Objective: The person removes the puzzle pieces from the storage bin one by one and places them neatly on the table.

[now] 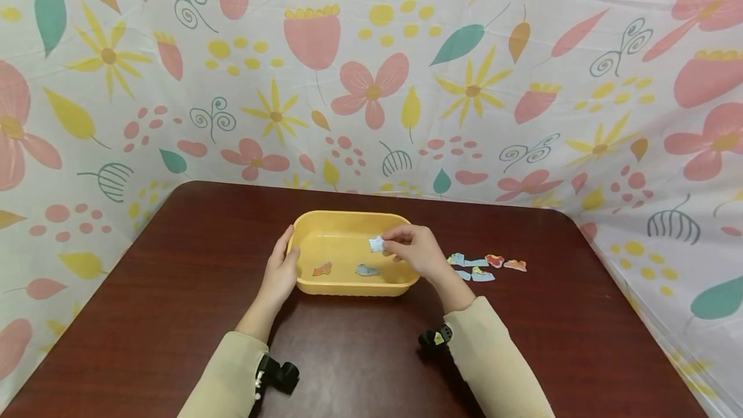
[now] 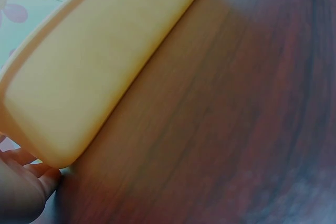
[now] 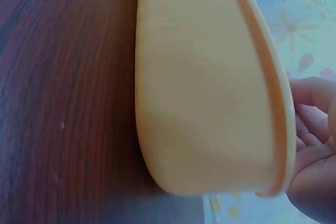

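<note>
A yellow plastic tray point(image 1: 351, 289) stands on the table. My left hand point(image 1: 279, 274) grips its left end, the thumb at the rim and the fingers along the outside; the left wrist view shows those fingers point(image 2: 37, 169) against the tray's corner. Over the tray's right half, my right hand point(image 1: 416, 251) pinches a small light blue puzzle piece point(image 1: 376, 244) between thumb and fingertips. Two more pieces lie on the tray floor: an orange one point(image 1: 322, 269) on the left and a blue-grey one point(image 1: 366, 269) near the middle. In the right wrist view the tray wall hides the pinched piece.
Several loose pieces lie on the dark wooden table point(image 1: 197, 289) right of the tray, among them a red one point(image 1: 495, 260) and an orange one point(image 1: 515, 266). My right forearm passes close by them. A flowered cloth point(image 1: 371, 82) hangs behind the table.
</note>
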`<action>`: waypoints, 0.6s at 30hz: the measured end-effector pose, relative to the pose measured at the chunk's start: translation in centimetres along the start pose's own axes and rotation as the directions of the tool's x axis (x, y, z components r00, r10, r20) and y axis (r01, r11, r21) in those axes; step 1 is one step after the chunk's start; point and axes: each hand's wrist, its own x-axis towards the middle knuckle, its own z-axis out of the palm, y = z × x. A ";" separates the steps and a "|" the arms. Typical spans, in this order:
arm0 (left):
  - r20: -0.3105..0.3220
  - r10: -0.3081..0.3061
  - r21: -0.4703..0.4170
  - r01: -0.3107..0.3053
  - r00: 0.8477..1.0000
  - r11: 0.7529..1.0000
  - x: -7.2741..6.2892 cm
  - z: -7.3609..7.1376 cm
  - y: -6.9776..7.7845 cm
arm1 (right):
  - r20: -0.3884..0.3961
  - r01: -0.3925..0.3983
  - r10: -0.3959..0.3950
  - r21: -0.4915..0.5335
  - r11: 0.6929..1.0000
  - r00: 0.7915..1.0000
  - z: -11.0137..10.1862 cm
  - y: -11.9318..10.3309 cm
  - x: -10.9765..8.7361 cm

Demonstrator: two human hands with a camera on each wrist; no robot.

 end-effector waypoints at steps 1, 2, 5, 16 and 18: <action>0.001 0.002 0.000 -0.002 1.000 1.000 0.0 0.0 0.0 | -0.009 0.003 -0.003 0.005 1.000 1.000 -0.2 0.1 -0.1; 0.000 0.004 0.001 -0.004 1.000 1.000 0.0 0.0 0.0 | -0.015 0.007 -0.006 0.012 1.000 1.000 -0.4 0.2 -0.3; 0.000 0.005 0.001 -0.005 1.000 1.000 0.0 0.0 -0.1 | -0.035 0.007 -0.006 0.033 0.999 0.999 -1.1 0.6 -0.7; 0.002 0.002 0.007 -0.002 1.000 1.000 0.0 0.0 -0.2 | -0.123 -0.055 0.064 0.072 0.996 0.990 -3.1 1.7 -2.3; 0.013 -0.007 0.004 0.007 1.000 1.000 0.0 -0.1 -0.2 | -0.138 -0.046 0.056 0.080 0.996 0.989 -3.4 1.9 -2.6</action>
